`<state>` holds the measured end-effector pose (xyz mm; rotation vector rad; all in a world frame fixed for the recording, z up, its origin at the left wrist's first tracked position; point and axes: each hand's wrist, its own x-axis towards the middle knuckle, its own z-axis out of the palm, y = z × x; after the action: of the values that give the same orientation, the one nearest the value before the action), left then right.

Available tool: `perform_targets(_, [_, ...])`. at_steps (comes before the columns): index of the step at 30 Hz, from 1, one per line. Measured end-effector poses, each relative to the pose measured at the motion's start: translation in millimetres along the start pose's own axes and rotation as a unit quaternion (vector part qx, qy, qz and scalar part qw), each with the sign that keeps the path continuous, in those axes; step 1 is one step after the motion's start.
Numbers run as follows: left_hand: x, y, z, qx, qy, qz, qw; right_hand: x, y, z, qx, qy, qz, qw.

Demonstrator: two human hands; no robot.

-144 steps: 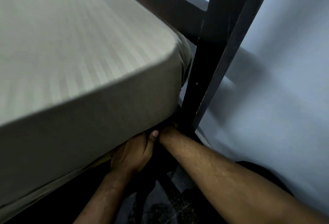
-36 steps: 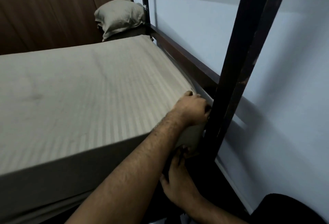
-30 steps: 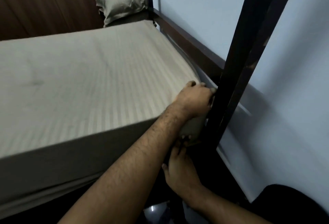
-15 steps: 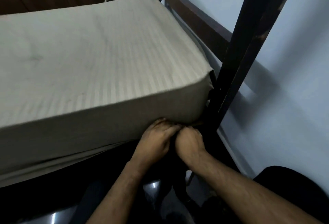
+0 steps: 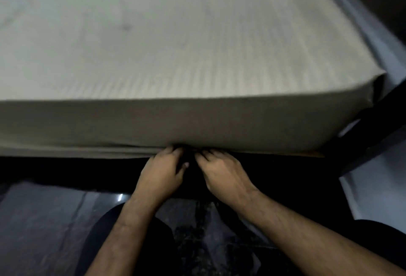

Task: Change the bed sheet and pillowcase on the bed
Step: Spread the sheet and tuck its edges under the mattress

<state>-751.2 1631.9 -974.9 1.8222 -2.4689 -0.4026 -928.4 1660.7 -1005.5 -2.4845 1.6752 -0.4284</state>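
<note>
the bed sheet [image 5: 175, 40], beige with faint stripes, lies stretched smooth over the mattress [image 5: 197, 122] and down its near side; both hands sit close together at the bottom edge of that side, near its middle; the left hand [image 5: 161, 174] and the right hand [image 5: 222, 174] have their fingers curled up under the edge where the sheet folds beneath, so they seem to grip or tuck the cloth, though the fingertips are hidden in shadow and i cannot tell for sure; half a second ago the hands were pressed together right at the corner beside the dark bed post [image 5: 371, 135]; now they are further left along the edge, slightly apart, and the post sits well off to the right; the pillow seen earlier is out of view; the frame is blurred.
</note>
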Motion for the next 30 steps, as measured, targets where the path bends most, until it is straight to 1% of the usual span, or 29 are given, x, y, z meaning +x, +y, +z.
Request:
perform_targets(2, [-10,-23,-4,0.005,0.027,-0.049,0.998,17,-7,11,0.040,0.000,-0.063,0.997])
perform_targets(4, [-18,-40,-9,0.029,0.033,-0.079,0.996,33,-13,24,0.062,0.004,-0.101,0.993])
perform_targets(8, [-16,-60,-16,0.117,0.032,-0.068,0.990,66,-24,44,0.105,0.008,-0.150,0.983])
perform_targets(11, [-25,-83,-11,0.165,0.016,-0.084,0.982,77,-39,51,0.084,0.052,-0.143,0.985])
perform_targets(16, [-39,-104,-9,0.131,-0.020,-0.115,0.985,92,-69,62,-0.028,0.080,-0.109,0.991])
perform_targets(18, [-31,-101,-15,0.155,-0.035,-0.109,0.981,102,-81,60,-0.038,0.088,-0.079,0.992])
perform_targets(20, [-19,-98,-23,0.158,-0.069,-0.106,0.979,107,-84,58,-0.040,0.083,-0.060,0.994])
perform_targets(22, [-11,-97,-32,0.141,-0.099,-0.112,0.979,106,-80,58,-0.042,0.073,-0.078,0.993])
perform_targets(24, [-6,-103,-35,0.125,-0.109,-0.097,0.981,103,-75,55,-0.038,0.074,-0.087,0.993])
perform_targets(26, [-10,-118,-30,0.144,-0.098,-0.074,0.982,103,-75,56,-0.039,0.086,-0.080,0.992])
perform_targets(28, [-18,-135,-23,0.167,-0.065,-0.069,0.981,105,-78,60,-0.057,0.110,-0.083,0.989])
perform_targets(30, [-24,-147,-14,0.143,-0.021,-0.060,0.988,102,-83,63,-0.083,0.132,-0.094,0.983])
